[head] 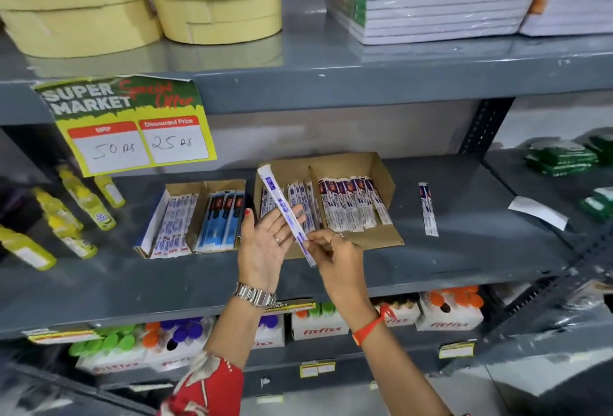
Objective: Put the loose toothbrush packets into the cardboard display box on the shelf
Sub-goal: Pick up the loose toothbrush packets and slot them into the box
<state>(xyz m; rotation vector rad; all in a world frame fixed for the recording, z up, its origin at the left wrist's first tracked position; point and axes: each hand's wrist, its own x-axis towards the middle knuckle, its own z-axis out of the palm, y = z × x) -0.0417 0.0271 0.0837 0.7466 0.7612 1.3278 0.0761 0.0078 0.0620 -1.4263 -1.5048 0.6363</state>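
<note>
A long white and purple toothbrush packet (281,200) is held slanted in front of the cardboard display box (381,170). My right hand (331,249) pinches its lower end. My left hand (268,239) is flat, palm up, with its fingertips against the packet's middle. The box lies open on the grey middle shelf (464,249) and has two compartments with several packets lying in each. One loose toothbrush packet (428,209) lies on the shelf to the right of the box.
A smaller cardboard box (185,190) with blue and white packets sits left of the display box. Yellow bottles (76,203) stand at the far left under a price sign (132,123). A white slip (539,212) lies on the right. Tape rolls and notebooks fill the shelf above.
</note>
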